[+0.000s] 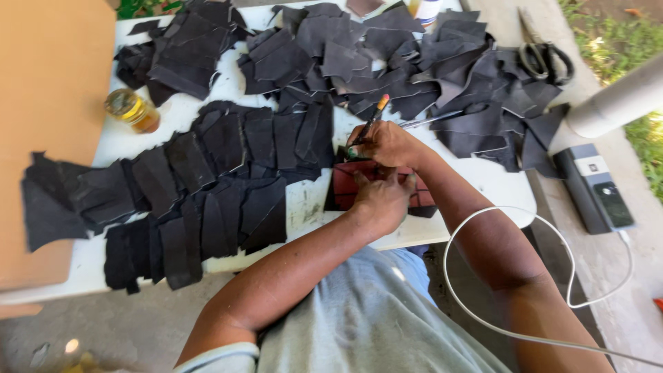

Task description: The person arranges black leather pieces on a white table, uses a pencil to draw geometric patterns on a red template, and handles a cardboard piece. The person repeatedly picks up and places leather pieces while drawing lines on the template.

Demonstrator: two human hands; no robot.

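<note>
1. Dark red leather piece (352,181) lies flat on the white counter (311,200), directly under our left hand (380,197), whose fingers are spread and pressing it down.
2. Our right hand (387,144) has its fingers clamped on a thin brush (369,123), tip at the piece's upper edge.
3. Left of our fingers, well apart, a small jar (131,109) holds amber liquid.

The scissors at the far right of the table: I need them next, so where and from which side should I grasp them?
Probably by the dark looped handles of the scissors, which point toward the table's right edge; come from the right, since the blades run away up the table.
</note>
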